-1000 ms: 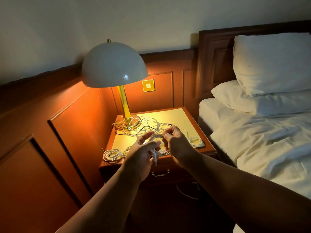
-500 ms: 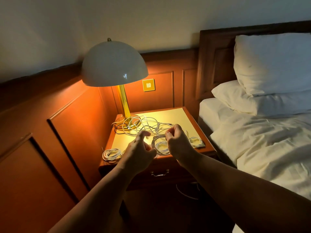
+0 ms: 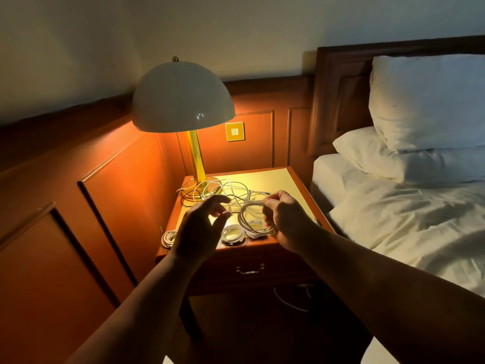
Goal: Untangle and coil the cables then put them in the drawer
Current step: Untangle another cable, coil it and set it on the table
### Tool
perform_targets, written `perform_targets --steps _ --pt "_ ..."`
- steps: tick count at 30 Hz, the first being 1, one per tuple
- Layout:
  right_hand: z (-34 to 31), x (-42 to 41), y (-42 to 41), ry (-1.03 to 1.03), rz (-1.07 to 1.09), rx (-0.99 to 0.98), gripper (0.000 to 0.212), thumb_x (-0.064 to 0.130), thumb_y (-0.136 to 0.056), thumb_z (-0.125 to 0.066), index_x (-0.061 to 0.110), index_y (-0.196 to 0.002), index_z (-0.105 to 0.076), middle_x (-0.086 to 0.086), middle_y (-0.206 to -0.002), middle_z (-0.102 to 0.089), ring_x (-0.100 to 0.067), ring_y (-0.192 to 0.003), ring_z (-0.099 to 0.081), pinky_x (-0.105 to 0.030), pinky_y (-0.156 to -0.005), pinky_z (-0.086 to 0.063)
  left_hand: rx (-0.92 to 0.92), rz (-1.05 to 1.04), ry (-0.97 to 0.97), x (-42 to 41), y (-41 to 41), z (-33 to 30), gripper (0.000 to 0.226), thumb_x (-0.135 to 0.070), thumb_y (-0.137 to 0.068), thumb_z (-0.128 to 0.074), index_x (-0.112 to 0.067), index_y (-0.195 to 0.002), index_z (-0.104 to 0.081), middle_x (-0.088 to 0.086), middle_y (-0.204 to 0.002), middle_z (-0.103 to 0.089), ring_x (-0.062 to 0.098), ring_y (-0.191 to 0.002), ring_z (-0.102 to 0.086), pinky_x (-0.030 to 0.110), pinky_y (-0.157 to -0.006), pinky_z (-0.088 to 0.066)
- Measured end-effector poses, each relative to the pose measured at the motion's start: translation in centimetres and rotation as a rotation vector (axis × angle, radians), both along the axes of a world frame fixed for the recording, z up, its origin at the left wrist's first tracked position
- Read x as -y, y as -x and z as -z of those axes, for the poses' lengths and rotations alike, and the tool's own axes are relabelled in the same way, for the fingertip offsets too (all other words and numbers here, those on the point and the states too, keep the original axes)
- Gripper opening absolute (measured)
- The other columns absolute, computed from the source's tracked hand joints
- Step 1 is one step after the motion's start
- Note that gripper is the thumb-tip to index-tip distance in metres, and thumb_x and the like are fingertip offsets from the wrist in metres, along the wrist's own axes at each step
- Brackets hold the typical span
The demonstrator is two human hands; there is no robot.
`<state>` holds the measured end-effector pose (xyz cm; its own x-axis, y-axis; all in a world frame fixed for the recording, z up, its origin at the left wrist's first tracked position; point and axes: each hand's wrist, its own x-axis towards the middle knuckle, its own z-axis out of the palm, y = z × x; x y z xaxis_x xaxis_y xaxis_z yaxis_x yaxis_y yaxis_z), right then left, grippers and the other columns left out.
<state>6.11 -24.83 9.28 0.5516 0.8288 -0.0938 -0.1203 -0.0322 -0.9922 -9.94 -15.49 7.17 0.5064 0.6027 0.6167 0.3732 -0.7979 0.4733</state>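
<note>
Cable coil (image 3: 252, 219) upright, facing viewer, right hand (image 3: 286, 222) fingers pinching it, left hand (image 3: 202, 227) fingers loosely spread

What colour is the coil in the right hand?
White, tinted warm by the lamp light; coil in the right hand, head view.

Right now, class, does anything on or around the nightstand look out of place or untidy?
Yes. A loose tangle of cables sprawls round the lamp base on the nightstand, not yet coiled. Another white cable trails below the closed drawer.
</note>
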Motion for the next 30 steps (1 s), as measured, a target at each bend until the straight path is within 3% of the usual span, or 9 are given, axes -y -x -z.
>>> perform_targets --steps 2,4,7,9,13,16,20,25,30 --pt "-0.5 -0.1 0.6 -0.085 0.008 -0.191 0.011 0.005 -0.100 -0.043 0.010 -0.092 -0.050 -0.004 -0.069 -0.046 -0.016 -0.064 -0.042 -0.028 -0.060 -0.036 0.116 -0.028 0.169 0.5 -0.4 0.4 0.007 -0.022 -0.091 -0.068 -0.024 -0.098 -0.065 -0.019 -0.081 -0.065 -0.010 -0.069 -0.062 0.009 -0.064 -0.050" --pt "-0.7 -0.3 1.0 -0.147 0.035 -0.304 0.013 0.003 -0.099 -0.042 0.010 -0.093 -0.051 -0.004 -0.068 -0.047 -0.015 -0.064 -0.043 -0.029 -0.062 -0.037 0.344 0.012 0.499 1.4 -1.0 0.8 0.006 -0.018 -0.091 -0.068 -0.022 -0.088 -0.067 -0.011 -0.078 -0.070 0.003 -0.075 -0.070 0.018 -0.068 -0.056" --pt "-0.6 -0.6 1.8 -0.203 0.077 -0.387 0.015 0.000 -0.099 -0.039 0.009 -0.096 -0.051 -0.005 -0.070 -0.047 -0.014 -0.063 -0.042 -0.027 -0.061 -0.037 0.774 0.047 1.084 2.9 -2.3 0.3 0.001 -0.014 -0.093 -0.065 -0.015 -0.093 -0.066 0.007 -0.089 -0.072 0.023 -0.090 -0.069 0.026 -0.070 -0.055" --pt "-0.5 -0.7 2.3 -0.226 0.111 -0.427 0.015 0.000 -0.099 -0.039 0.008 -0.099 -0.051 -0.005 -0.072 -0.046 -0.013 -0.064 -0.042 -0.026 -0.063 -0.037 0.876 0.062 1.232 3.4 -3.0 0.2 0.013 -0.020 -0.091 -0.067 -0.011 -0.101 -0.064 0.013 -0.099 -0.071 0.026 -0.097 -0.068 0.030 -0.075 -0.055" --pt "0.0 -0.6 2.9 -0.202 0.142 -0.382 0.016 0.000 -0.099 -0.041 0.011 -0.100 -0.051 -0.004 -0.074 -0.047 -0.012 -0.064 -0.043 -0.025 -0.062 -0.038 0.846 0.119 1.245 4.0 -3.7 0.2 0.034 -0.010 -0.084 -0.074 -0.014 -0.113 -0.057 0.014 -0.103 -0.072 0.024 -0.094 -0.070 0.031 -0.076 -0.055" --pt "0.2 -0.3 3.1 -0.141 0.137 -0.290 0.018 -0.001 -0.098 -0.042 0.013 -0.101 -0.053 -0.005 -0.075 -0.052 -0.014 -0.067 -0.049 -0.028 -0.062 -0.038 0.845 0.138 1.242 3.7 -3.4 -0.1 0.043 -0.006 -0.083 -0.072 -0.016 -0.119 -0.052 0.013 -0.099 -0.072 0.027 -0.098 -0.068 0.041 -0.088 -0.051" --pt "-0.1 -0.1 2.7 -0.029 0.143 -0.224 0.016 0.002 -0.098 -0.046 0.010 -0.094 -0.058 -0.006 -0.077 -0.057 -0.017 -0.074 -0.054 -0.033 -0.067 -0.041 0.790 0.430 1.369 3.4 -2.5 0.0 0.054 -0.007 -0.072 -0.070 -0.017 -0.121 -0.052 0.004 -0.083 -0.071 0.024 -0.092 -0.063 0.043 -0.084 -0.044" --pt "0.0 0.0 2.7 0.001 0.106 -0.227 0.022 0.003 -0.099 -0.043 0.010 -0.085 -0.059 -0.005 -0.069 -0.055 -0.017 -0.070 -0.051 -0.035 -0.071 -0.039 0.857 0.596 1.504 3.4 -1.8 0.4 0.036 -0.018 -0.074 -0.055 -0.017 -0.111 -0.054 0.002 -0.076 -0.056 0.019 -0.076 -0.060 0.051 -0.096 -0.038" --pt "0.0 0.3 2.6 -0.001 0.027 -0.244 0.022 0.004 -0.099 -0.042 0.011 -0.085 -0.059 -0.006 -0.074 -0.061 -0.021 -0.083 -0.058 -0.040 -0.082 -0.041 0.768 0.492 1.401 2.7 -1.7 -0.4 0.027 -0.012 -0.073 -0.063 -0.019 -0.097 -0.053 -0.001 -0.074 -0.050 0.015 -0.075 -0.052 0.045 -0.084 -0.041"
